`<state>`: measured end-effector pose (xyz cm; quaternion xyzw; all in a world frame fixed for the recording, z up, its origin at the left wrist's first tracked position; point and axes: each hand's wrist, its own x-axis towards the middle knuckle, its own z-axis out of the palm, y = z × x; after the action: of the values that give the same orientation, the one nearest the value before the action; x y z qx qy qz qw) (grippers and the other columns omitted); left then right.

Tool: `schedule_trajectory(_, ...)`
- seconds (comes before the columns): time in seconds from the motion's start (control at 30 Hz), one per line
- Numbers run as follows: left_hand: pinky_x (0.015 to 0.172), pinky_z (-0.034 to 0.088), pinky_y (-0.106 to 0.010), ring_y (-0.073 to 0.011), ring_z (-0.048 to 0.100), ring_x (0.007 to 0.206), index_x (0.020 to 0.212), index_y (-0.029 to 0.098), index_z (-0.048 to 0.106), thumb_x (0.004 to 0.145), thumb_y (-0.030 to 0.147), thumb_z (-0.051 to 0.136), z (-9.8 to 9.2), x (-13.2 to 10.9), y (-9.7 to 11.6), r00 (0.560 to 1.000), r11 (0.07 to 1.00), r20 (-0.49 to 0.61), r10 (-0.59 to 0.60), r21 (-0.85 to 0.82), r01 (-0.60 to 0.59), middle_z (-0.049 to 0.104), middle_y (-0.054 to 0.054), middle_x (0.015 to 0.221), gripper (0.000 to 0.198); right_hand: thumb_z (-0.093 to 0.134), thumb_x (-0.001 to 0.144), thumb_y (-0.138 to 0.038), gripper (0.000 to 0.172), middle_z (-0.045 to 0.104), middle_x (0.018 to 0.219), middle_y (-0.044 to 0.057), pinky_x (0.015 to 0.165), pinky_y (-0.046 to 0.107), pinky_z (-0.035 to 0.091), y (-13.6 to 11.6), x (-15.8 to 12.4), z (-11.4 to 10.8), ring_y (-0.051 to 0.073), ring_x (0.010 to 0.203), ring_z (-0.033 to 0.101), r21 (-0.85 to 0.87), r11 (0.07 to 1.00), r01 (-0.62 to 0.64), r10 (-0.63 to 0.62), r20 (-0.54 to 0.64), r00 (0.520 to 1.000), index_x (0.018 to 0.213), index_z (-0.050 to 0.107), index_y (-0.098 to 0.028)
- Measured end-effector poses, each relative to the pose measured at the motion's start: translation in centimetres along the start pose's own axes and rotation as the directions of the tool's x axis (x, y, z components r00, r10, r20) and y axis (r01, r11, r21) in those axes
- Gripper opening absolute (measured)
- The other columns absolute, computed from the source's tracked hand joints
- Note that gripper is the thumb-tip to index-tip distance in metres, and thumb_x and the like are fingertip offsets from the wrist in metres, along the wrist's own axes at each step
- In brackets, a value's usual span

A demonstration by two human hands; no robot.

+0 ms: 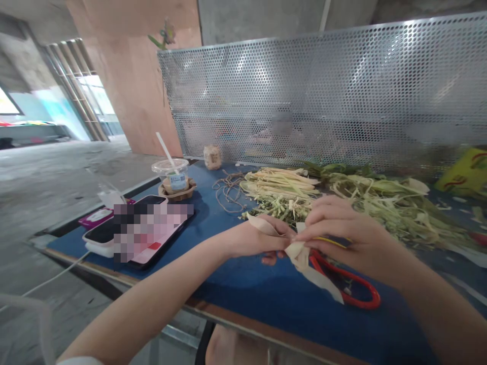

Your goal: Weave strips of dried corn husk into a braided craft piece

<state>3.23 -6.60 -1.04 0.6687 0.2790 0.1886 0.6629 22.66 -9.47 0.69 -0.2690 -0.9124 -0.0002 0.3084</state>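
- While the left hand (262, 238) extends over the blue desk (236, 291), its fingers are drawn in narrowly around the left side of a pale strip (299, 255); a curled pale end lies along the top of this hand, though I cannot tell whether it is part of the same piece.
- Between the two hands, above the desk, is the strip itself; its long axis slants from the pinch down to the lower right, its tail hanging free below the right hand. Neither hand is clearly nearer: the fingers of both meet at its upper part.
- It looks cream-coloured, thin and husk-like, bunched or folded at the pinch, with a flat, ribbon-like tail.
- At the right, the right hand (338, 228) has its thumb and fingers narrowed onto the folded part; a slim yellow-and-dark item (331, 240) lies along those fingers.
- Rightmost, a red handle loop (375, 295) rests on the desk, overlapped in view by the tail; contact cannot be told.
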Motion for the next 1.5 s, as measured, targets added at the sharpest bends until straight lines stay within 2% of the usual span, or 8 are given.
schedule_trajectory(0.2, 0.039, 0.034, -0.017, -0.0039, 0.041, 0.044, 0.079, 0.009, 0.063, 0.072, 0.029, 0.060, -0.1, -0.1, 0.1, 0.999, 0.998, -0.026, -0.037, 0.044, 0.038, 0.047, 0.003, 0.053, 0.022, 0.051, 0.080, -0.018, 0.016, 0.061, 0.075, 0.002, 0.080, 0.038, 0.035, 0.1, -0.4, -0.6, 0.017, 0.081, 0.052, -0.055, 0.998, -0.031, 0.034, 0.057, 0.998, 0.081, 0.064, -0.027)
schedule_trajectory(0.43, 0.039, 0.033, -0.016, -0.0037, 0.042, 0.044, 0.076, 0.009, 0.063, 0.072, 0.028, 0.059, -0.1, -0.2, 0.2, 0.999, 0.998, -0.029, -0.038, 0.038, 0.039, 0.049, 0.002, 0.054, 0.020, 0.050, 0.079, -0.017, 0.016, 0.060, 0.073, 0.002, 0.076, 0.035, 0.037, -0.1, -0.3, -0.8, 0.016, 0.077, 0.052, 0.027, 0.999, -0.028, 0.027, 0.038, 0.999, 0.083, 0.062, -0.025)
schedule_trajectory(0.7, 0.039, 0.032, -0.017, -0.0030, 0.040, 0.041, 0.069, 0.010, 0.060, 0.068, 0.035, 0.063, 0.0, -0.3, 0.2, 0.998, 0.999, -0.056, -0.032, 0.024, 0.034, 0.049, 0.004, 0.052, 0.025, 0.045, 0.081, -0.019, 0.020, 0.060, 0.071, 0.002, 0.075, 0.034, 0.037, -0.5, -0.3, -0.3, 0.017, 0.076, 0.050, -0.106, 0.994, -0.005, 0.016, 0.096, 0.995, 0.080, 0.064, -0.026)
schedule_trajectory(0.9, 0.040, 0.032, -0.018, -0.0028, 0.039, 0.040, 0.075, 0.010, 0.061, 0.070, 0.035, 0.062, -0.1, -0.2, -0.1, 1.000, 1.000, -0.019, -0.019, 0.021, 0.020, 0.047, 0.004, 0.051, 0.026, 0.049, 0.082, -0.025, 0.015, 0.058, 0.073, 0.002, 0.072, 0.034, 0.034, -1.0, -0.4, 0.0, 0.017, 0.077, 0.047, -0.140, 0.990, 0.019, 0.003, 0.150, 0.989, 0.080, 0.064, -0.027)
schedule_trajectory(1.03, 0.041, 0.033, -0.018, -0.0032, 0.040, 0.042, 0.075, 0.009, 0.060, 0.070, 0.033, 0.062, -0.2, -0.1, -0.3, 0.999, 0.999, -0.034, -0.011, 0.030, 0.012, 0.047, 0.004, 0.052, 0.025, 0.051, 0.082, -0.024, 0.013, 0.055, 0.070, 0.001, 0.068, 0.033, 0.033, -1.2, -0.4, 0.3, 0.017, 0.075, 0.044, -0.141, 0.990, -0.017, 0.042, 0.173, 0.984, 0.077, 0.063, -0.025)
schedule_trajectory(1.17, 0.042, 0.032, -0.018, -0.0033, 0.039, 0.043, 0.075, 0.010, 0.060, 0.071, 0.032, 0.059, -0.2, 0.1, -0.4, 0.998, 0.999, -0.060, 0.002, 0.038, 0.000, 0.047, 0.004, 0.052, 0.022, 0.050, 0.080, -0.017, 0.016, 0.054, 0.066, 0.001, 0.068, 0.032, 0.032, -1.5, -0.2, 0.6, 0.016, 0.074, 0.042, -0.131, 0.990, -0.059, 0.078, 0.143, 0.987, 0.068, 0.059, -0.022)
schedule_trajectory(1.37, 0.043, 0.032, -0.016, -0.0031, 0.039, 0.045, 0.076, 0.011, 0.062, 0.072, 0.028, 0.057, -0.3, 0.1, -0.4, 0.989, 0.989, -0.139, 0.054, 0.144, -0.034, 0.046, 0.005, 0.052, 0.018, 0.050, 0.082, -0.023, 0.015, 0.059, 0.071, 0.001, 0.071, 0.032, 0.034, -1.6, 0.0, 1.2, 0.017, 0.079, 0.044, -0.051, 0.997, -0.049, 0.056, 0.126, 0.990, 0.070, 0.059, -0.022)
schedule_trajectory(1.5, 0.043, 0.034, -0.016, -0.0042, 0.041, 0.046, 0.079, 0.011, 0.063, 0.072, 0.033, 0.056, -0.3, 0.1, -0.2, 0.974, 0.976, -0.213, 0.077, 0.214, -0.031, 0.049, 0.003, 0.055, 0.023, 0.051, 0.080, -0.021, 0.014, 0.060, 0.069, 0.003, 0.069, 0.034, 0.034, -1.6, 0.0, 1.7, 0.019, 0.078, 0.042, -0.164, 0.982, -0.094, 0.094, -0.005, 0.996, 0.068, 0.058, -0.019)
